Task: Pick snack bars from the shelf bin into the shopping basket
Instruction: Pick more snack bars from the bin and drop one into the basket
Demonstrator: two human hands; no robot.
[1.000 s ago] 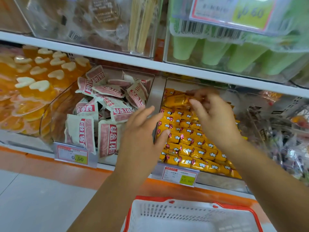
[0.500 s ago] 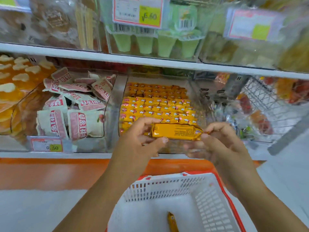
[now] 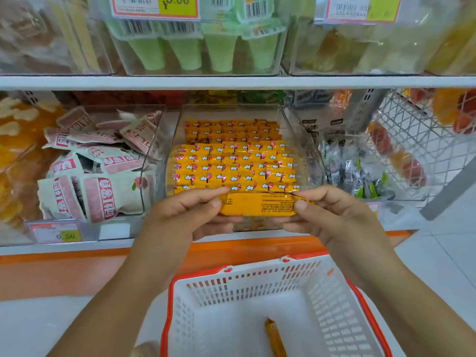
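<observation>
A yellow-orange snack bar is held level between my two hands, its printed back facing me, just in front of the clear shelf bin. My left hand pinches its left end and my right hand pinches its right end. Rows of several matching snack bars fill the bin behind. Below my hands sits the white shopping basket with a red rim; one snack bar lies on its floor.
Left of the bin, another clear bin holds pink-and-white packets with a price tag in front. Small wrapped sweets and a wire rack are to the right. Green cups stand on the upper shelf. An orange ledge runs under the shelf.
My right hand pulled a bar out of the bin toward me and my left hand took its other end. The bar now sits slightly lower, and the view tilted down to show more basket.
</observation>
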